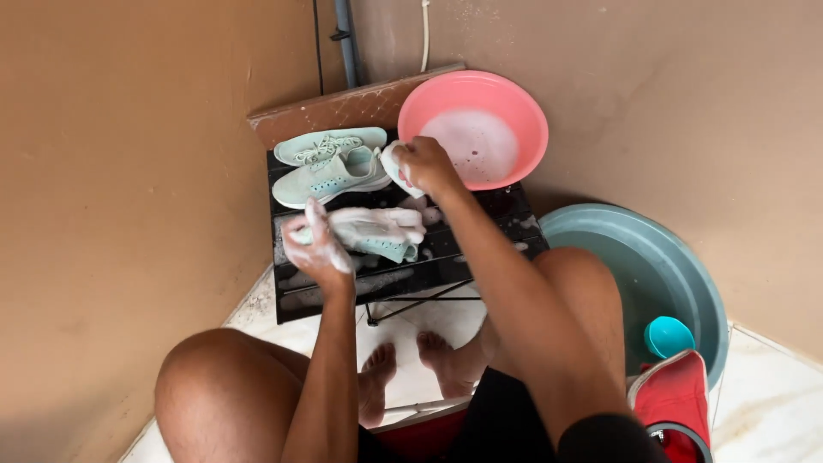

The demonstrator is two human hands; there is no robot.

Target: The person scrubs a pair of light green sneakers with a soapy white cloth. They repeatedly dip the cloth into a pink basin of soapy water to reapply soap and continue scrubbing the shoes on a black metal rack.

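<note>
So the person's got 1 soapy mint-green sneaker [377, 231] lying on its side on the small black folding bench [480, 244], and the left hand [315, 249] is wrapped around its heel end, foam all over the fingers. The right hand [426, 165] is up at the far side, clenched around a white sponge or cloth [393, 167], right at the near rim of the pink basin [474, 129] with sudsy water in it.

Biggest risk looks like the slip factor. Everything is slick with lather, so the sneaker could squirt out of that left hand and slide off the near edge of the bench onto the bare feet [411, 373] below. The basin also sits propped at the far right corner, partly off the bench, so a bump from the right hand could tip it.

The 2 other mint sneakers [330, 167] sit at the far left of the bench, just beside the wet one. Suds flicking onto them seems likely.

The sneaker is under the left hand, and near and left of the right hand, not touching it.
</note>
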